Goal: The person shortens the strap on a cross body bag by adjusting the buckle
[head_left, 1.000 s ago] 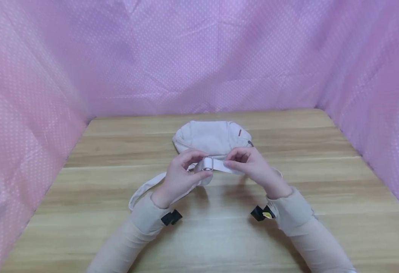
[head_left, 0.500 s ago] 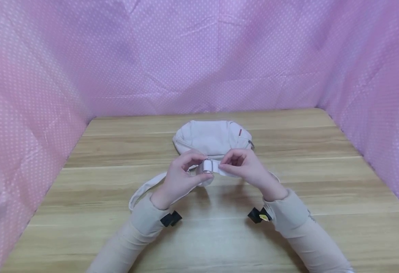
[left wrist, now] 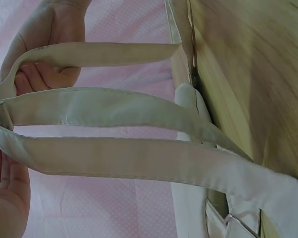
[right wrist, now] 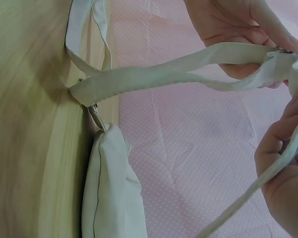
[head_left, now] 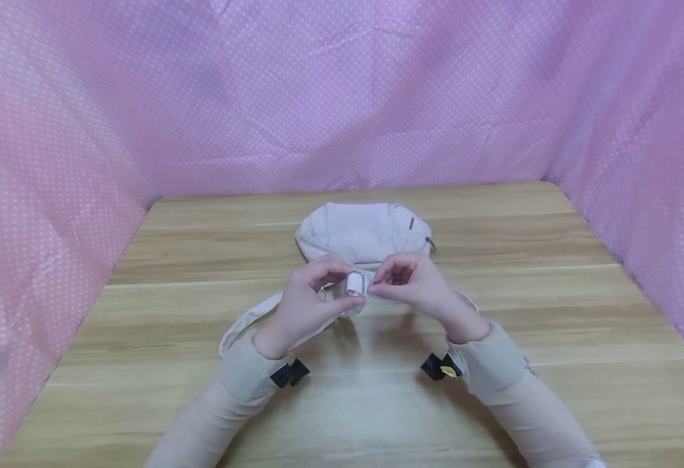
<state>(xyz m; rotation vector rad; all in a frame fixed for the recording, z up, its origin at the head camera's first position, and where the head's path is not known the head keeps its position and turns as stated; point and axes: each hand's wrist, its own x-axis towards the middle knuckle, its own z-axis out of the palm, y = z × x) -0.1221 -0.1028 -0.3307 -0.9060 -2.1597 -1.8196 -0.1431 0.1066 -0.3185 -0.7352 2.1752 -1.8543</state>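
A small off-white sling bag (head_left: 359, 231) lies on the table beyond both hands. My left hand (head_left: 309, 300) pinches the metal slide buckle (head_left: 362, 283) of its strap between thumb and fingers, raised in front of the bag. A rounded loop of strap bulges through the buckle's frame. Just right of it, my right hand (head_left: 420, 286) pinches the webbing strap (right wrist: 154, 79) with thumb and forefinger. From the left wrist, several lengths of strap run from the hands down toward the bag. In the right wrist view the buckle is partly hidden by strap and fingers.
The wooden table (head_left: 160, 403) reaches to pink dotted curtains (head_left: 342, 97) at the back and sides. One strap loop (head_left: 248, 318) trails on the wood left of the left forearm. A small zip pull (head_left: 431, 244) shows at the bag's right end.
My right hand has moved left, close to the buckle, and the stretch of strap between the hands is shorter. The strap in the buckle now bulges up as a loop. My left hand stays nearly still.
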